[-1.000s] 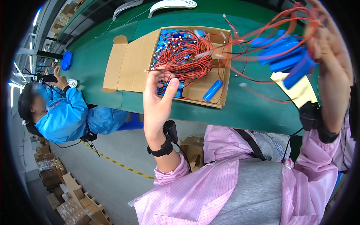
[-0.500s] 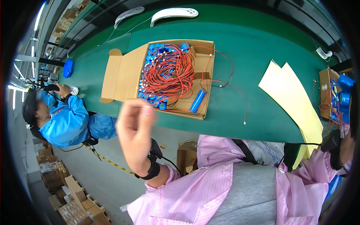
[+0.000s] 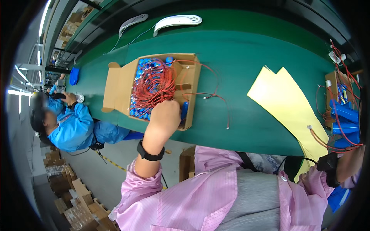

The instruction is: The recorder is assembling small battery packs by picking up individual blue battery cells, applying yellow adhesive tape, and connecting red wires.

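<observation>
My left hand (image 3: 165,117) reaches over the near edge of an open cardboard box (image 3: 195,79), back of the hand up and fingers turned down out of sight. Just right of its knuckles a blue cylindrical battery pack (image 3: 184,110) stands against the box's near right part. A heap of red and black wires (image 3: 154,82) with white plugs covers rows of blue packs in the box's left part. At the far right rim, my right hand (image 3: 360,154) is mostly cut off by the dark edge. Several blue battery packs (image 3: 344,114) with trailing red leads appear gripped there, raised off the table.
Yellow paper sheets (image 3: 283,98) lie on the green table (image 3: 227,50). A second cardboard box (image 3: 330,86) with packs and wires stands at the right. Two white curved devices (image 3: 177,22) rest at the back. A person in blue (image 3: 73,127) works at the left.
My left hand has moved from in front of the box into its near side. The view has shifted. At the right rim, more blue packs and red leads show near my right hand.
</observation>
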`<state>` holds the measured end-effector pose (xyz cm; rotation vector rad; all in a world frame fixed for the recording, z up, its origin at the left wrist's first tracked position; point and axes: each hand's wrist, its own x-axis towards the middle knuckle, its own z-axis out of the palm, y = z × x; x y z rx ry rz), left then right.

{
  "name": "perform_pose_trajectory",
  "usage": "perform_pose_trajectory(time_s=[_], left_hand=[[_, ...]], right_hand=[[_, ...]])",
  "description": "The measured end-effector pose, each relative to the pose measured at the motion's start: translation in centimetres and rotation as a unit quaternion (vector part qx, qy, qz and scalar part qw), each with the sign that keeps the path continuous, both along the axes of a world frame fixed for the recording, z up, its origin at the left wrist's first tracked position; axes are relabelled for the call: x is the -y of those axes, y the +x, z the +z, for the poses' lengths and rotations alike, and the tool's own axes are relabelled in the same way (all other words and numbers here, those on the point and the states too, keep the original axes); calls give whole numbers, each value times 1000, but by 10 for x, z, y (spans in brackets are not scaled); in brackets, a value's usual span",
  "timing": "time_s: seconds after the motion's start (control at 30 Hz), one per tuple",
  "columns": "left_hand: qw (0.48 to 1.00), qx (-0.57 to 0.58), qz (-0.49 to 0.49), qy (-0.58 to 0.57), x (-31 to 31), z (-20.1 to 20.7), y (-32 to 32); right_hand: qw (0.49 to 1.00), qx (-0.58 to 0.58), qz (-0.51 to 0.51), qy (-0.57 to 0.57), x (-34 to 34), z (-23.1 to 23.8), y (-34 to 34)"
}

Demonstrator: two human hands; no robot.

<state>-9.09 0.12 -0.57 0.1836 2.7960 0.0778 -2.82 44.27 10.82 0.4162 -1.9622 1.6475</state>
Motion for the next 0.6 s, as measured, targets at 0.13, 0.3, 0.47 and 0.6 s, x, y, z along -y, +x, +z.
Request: perform_pose_trajectory(time_s=[0.13,0.3,0.47,0.6], left_hand=[[999,25,-39,-18,-10,4,-6],[997,6,-54,-61,-11,2,-5],[999,13,50,16,-21,51,5],[995,-84,32,52,-26,105,23]], right_hand=[[999,11,18,-47,-2,1,-2],[985,32,49,-165,1,-1,-20],[949,88,-208,-218,-9,-18,-6],[990,115,-19,-78,-40,-21,3]])
